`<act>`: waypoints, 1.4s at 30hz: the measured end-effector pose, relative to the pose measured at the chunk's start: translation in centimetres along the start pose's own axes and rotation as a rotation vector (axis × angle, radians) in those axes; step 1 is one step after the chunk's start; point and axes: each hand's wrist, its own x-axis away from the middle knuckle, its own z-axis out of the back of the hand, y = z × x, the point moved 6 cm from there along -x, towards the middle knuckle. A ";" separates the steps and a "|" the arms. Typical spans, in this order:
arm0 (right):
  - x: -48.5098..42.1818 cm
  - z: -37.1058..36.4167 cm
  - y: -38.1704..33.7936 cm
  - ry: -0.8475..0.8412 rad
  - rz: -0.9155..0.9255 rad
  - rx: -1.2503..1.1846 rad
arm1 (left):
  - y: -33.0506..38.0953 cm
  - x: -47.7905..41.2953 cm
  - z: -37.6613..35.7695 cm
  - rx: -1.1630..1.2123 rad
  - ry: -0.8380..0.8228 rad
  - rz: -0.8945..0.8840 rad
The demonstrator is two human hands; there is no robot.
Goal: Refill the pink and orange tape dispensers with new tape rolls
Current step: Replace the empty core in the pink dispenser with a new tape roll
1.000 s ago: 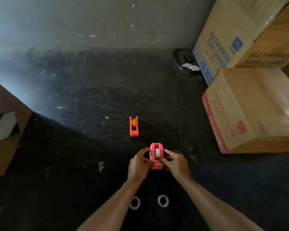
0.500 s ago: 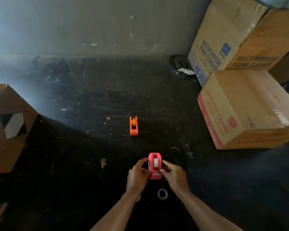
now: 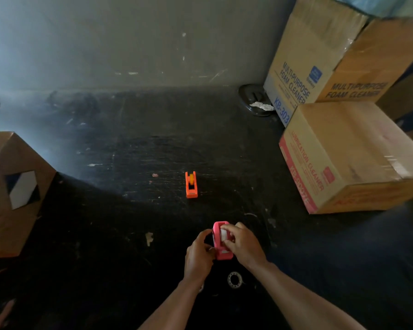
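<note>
The pink tape dispenser (image 3: 221,246) is low in the middle of the view, over the dark floor, held between both hands. My left hand (image 3: 198,256) grips its left side. My right hand (image 3: 242,245) is on its right side, with fingers reaching over the top onto the white tape roll (image 3: 223,234) seated in it. The orange tape dispenser (image 3: 191,185) stands alone on the floor farther away, with a yellowish core in it. A clear tape roll (image 3: 234,279) lies flat on the floor just below my hands; a second one is mostly hidden behind my left wrist.
Stacked cardboard boxes (image 3: 348,153) fill the right side against the wall. Another cardboard box (image 3: 12,191) stands at the left. A dark round object with crumpled paper (image 3: 255,103) sits by the wall. The dark floor (image 3: 129,222) is scuffed.
My right hand's fingers have moved up over the top of the pink dispenser onto the tape roll. The left hand has kept its hold. The view has shifted a little.
</note>
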 end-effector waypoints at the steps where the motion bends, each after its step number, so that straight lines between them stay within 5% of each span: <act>1: 0.1 0.2 -0.1 0.002 0.010 -0.003 | 0.1 0.1 0.1 0.003 0.010 -0.008; 5: 1.2 1.1 -0.4 0.021 0.058 -0.004 | 0.9 0.7 1.0 0.008 0.134 -0.053; 20: 4.4 1.8 -0.8 0.087 0.164 -0.118 | 0.6 2.2 0.4 0.360 0.016 0.047; 33: 6.1 1.8 1.4 0.047 0.125 -0.159 | 0.0 3.1 0.0 0.182 0.011 -0.013; 42: 6.6 3.1 5.4 -0.010 0.020 0.136 | -2.1 4.0 0.1 0.217 0.069 0.091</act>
